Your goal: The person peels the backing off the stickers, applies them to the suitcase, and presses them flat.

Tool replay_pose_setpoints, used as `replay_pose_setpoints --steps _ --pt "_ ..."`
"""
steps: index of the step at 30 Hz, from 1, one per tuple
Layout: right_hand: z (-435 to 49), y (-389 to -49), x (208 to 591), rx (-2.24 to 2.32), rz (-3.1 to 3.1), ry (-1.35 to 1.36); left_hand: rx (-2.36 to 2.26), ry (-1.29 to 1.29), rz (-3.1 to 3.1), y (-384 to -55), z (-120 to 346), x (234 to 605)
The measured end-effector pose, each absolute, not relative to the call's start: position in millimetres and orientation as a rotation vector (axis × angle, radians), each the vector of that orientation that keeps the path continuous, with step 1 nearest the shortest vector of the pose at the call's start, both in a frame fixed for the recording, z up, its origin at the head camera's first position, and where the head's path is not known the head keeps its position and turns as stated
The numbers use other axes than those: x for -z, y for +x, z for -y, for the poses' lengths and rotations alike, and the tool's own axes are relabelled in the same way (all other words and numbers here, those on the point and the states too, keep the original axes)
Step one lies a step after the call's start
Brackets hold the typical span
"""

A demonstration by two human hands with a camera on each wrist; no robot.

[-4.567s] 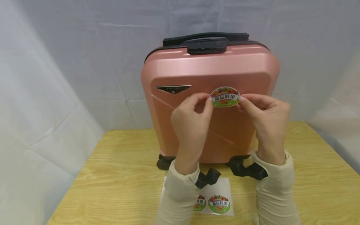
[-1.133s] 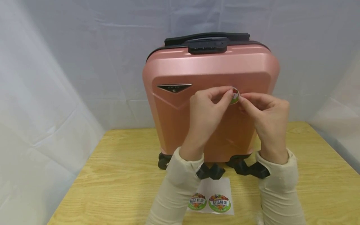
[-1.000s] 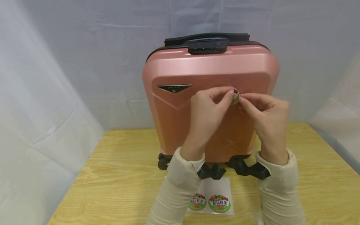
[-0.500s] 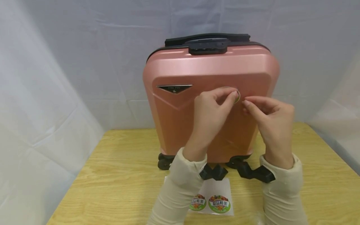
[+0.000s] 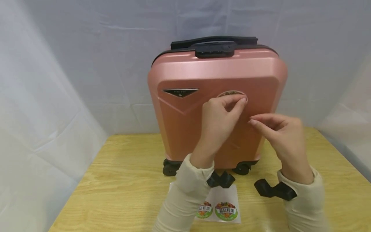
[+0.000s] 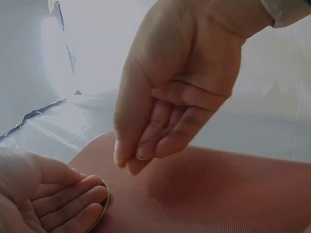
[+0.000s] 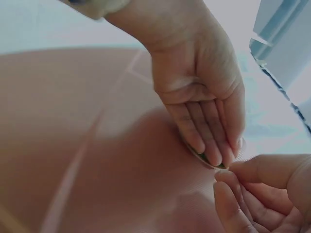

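An oval fruit sticker (image 5: pixel 230 92) lies on the front of a pink suitcase (image 5: pixel 185 132). My left hand (image 5: pixel 218 124) covers most of it; only its upper rim shows in the head view. Seen from the left wrist, my left fingers (image 6: pixel 73 208) lie nearly straight over the sticker (image 6: pixel 106 199), its edge peeking out beside them. Lower and to the right, my right hand (image 5: pixel 285 138) hovers before the suitcase, thumb and fingertips loosely together. Nothing shows between them. In the right wrist view a green edge of the sticker (image 7: pixel 203 157) shows under the left hand (image 7: pixel 199 73).
A white backing sheet (image 5: pixel 223 191) with two visible stickers (image 5: pixel 226 211) lies on the wooden table (image 5: pixel 116 180), partly behind the left sleeve. The suitcase stands on black wheels (image 5: pixel 171 167), with a black handle (image 5: pixel 214 39) on top. White cloth (image 5: pixel 87 64) hangs behind.
Both hands held the sticker's ends at first. My left hand has slid rightward across it, and my right hand has let go and moved down and right.
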State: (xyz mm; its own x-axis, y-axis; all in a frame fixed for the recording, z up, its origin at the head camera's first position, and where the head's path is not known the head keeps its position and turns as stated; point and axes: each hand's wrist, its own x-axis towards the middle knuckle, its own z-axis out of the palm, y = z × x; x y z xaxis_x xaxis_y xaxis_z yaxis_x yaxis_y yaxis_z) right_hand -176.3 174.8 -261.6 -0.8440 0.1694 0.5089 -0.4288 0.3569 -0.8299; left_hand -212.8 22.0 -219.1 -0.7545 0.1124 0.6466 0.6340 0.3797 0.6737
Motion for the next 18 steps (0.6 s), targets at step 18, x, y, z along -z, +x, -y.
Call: replay_pose_setpoints --steps 18 --pt "-186.3 -169.3 356.9 -1.613 2.659 0.547 1.333 -0.654 2.218 -204.8 -10.8 227.3"
